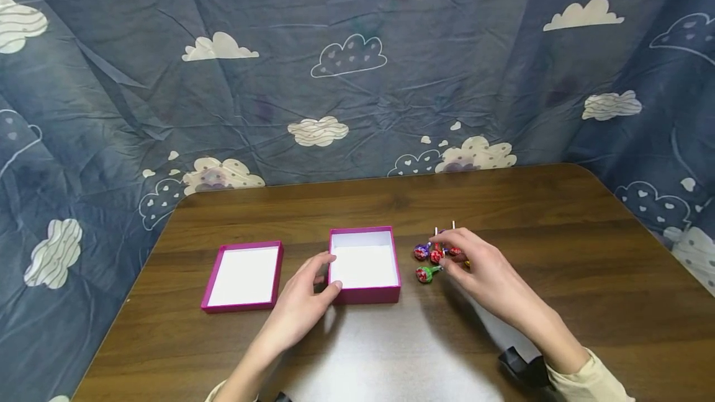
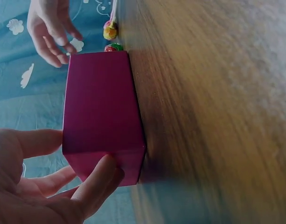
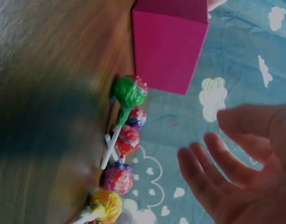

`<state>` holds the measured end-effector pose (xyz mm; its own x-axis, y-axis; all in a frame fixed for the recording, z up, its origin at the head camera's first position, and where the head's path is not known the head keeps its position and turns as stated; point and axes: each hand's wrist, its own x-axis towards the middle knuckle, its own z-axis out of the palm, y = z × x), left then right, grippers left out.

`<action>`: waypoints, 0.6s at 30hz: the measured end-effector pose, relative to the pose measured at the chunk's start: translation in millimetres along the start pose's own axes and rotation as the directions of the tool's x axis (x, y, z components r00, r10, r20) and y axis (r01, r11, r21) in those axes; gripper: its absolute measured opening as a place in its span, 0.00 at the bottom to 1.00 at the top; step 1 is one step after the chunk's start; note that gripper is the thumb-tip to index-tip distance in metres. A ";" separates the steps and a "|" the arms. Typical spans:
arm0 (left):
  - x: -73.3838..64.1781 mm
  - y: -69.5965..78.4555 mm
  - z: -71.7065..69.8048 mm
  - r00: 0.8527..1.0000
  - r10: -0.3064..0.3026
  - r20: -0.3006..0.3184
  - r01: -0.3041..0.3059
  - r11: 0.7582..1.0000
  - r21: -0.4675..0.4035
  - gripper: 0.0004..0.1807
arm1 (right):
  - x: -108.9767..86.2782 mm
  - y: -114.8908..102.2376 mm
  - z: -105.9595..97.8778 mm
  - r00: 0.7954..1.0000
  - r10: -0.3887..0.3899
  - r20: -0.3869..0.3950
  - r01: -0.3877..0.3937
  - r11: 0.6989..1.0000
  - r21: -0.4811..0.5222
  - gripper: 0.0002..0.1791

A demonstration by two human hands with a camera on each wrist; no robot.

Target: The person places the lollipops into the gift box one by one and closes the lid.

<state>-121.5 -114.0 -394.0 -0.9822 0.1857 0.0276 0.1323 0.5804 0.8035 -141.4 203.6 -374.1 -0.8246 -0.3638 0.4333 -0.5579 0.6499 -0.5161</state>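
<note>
An open magenta box (image 1: 368,295) with a white inside stands mid-table. My left hand (image 1: 301,299) holds its left side, thumb and index finger at the rim near the front corner, other fingers against the outer wall (image 2: 126,170). To the right of the box lie several wrapped lollipops: a green one (image 3: 130,92), a red one (image 3: 128,139), purple ones and a yellow one (image 3: 107,205), some with crossed sticks. Just above them hovers my right hand (image 1: 475,265), thumb and fingers spread apart with nothing between them. It partly hides the lollipops in the head view.
The box's lid (image 1: 242,276), white inside with a magenta rim, lies upturned left of the box. A wooden table (image 1: 357,203) carries everything. Behind it hangs a blue curtain (image 1: 268,92) with a cloud pattern. A black strap (image 1: 522,368) is around the right wrist.
</note>
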 end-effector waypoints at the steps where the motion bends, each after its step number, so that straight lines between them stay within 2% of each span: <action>1: -0.1 0.3 0.1 1.000 -0.003 0.001 0.003 1.000 0.002 0.25 | -0.3 1.1 0.5 1.000 0.000 0.019 -0.001 1.000 0.016 0.22; 7: -3.3 -1.1 0.1 1.000 -0.030 -0.004 0.030 1.000 0.003 0.29 | -0.3 5.9 3.3 0.992 0.012 0.125 -0.025 0.994 0.105 0.19; 12: -4.7 -4.2 0.8 0.999 -0.035 0.009 0.035 0.999 -0.009 0.29 | -0.6 12.2 7.7 0.966 0.018 0.258 -0.064 0.983 0.172 0.17; 18: -4.5 -4.4 -1.0 0.999 -0.039 0.038 0.041 0.999 -0.034 0.30 | 1.2 21.8 8.7 0.935 0.029 0.354 -0.082 0.987 0.135 0.17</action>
<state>-117.8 -118.2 -397.1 -0.9809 0.1927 -0.0266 0.0878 0.5605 0.8235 -155.4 211.5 -391.2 -0.8200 -0.5577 0.1286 -0.4963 0.5811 -0.6449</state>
